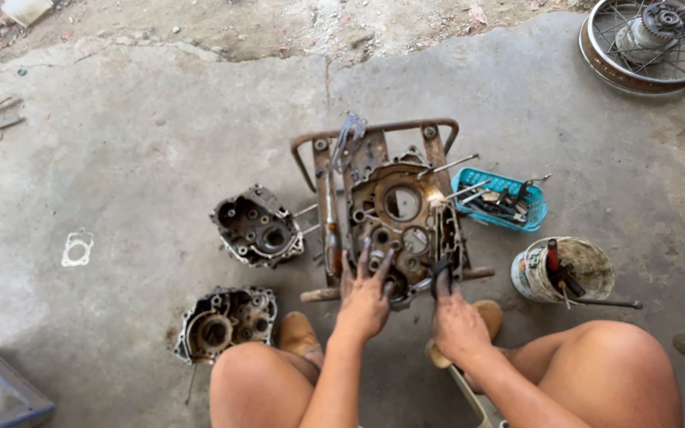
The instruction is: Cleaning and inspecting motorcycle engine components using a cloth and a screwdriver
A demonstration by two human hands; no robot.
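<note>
A greasy engine crankcase half (400, 215) lies on a rusty metal stand (376, 131) in front of me. My left hand (365, 295) rests on the near edge of the case with its fingers spread over the lower bores. My right hand (458, 321) grips a dark plier-like tool (440, 273) whose tip touches the case's lower right edge. Long studs stick out from the right side of the case.
Two more crankcase parts (258, 226) (224, 321) lie on the concrete at left, with a white gasket (78, 249) farther left. A blue basket of tools (503, 200) and a dirty bucket (566, 270) stand at right. A spoked wheel (651, 40) lies top right. My knees frame the bottom.
</note>
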